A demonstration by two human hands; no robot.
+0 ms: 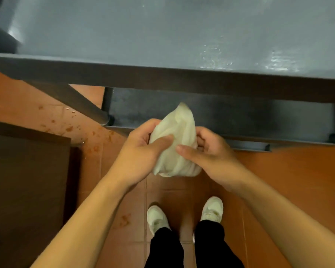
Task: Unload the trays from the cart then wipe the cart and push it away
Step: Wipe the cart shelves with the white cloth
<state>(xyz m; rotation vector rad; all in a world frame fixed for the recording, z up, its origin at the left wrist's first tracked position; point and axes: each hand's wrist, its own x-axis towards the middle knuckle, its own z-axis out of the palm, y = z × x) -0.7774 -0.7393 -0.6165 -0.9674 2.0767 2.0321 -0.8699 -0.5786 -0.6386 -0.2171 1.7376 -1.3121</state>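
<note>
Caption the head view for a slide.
Both hands, left hand and right hand, bunch a crumpled white cloth beside the wet grey metal cart top.

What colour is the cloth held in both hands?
Off-white, a pale cream; the cloth shows best in the head view, bunched between the left hand and right hand.

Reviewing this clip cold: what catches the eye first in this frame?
A bunched white cloth at centre, gripped by both the left hand and right hand above the orange tiled floor. Behind it spans the cart's grey top shelf, with wet glints at its right.
</note>
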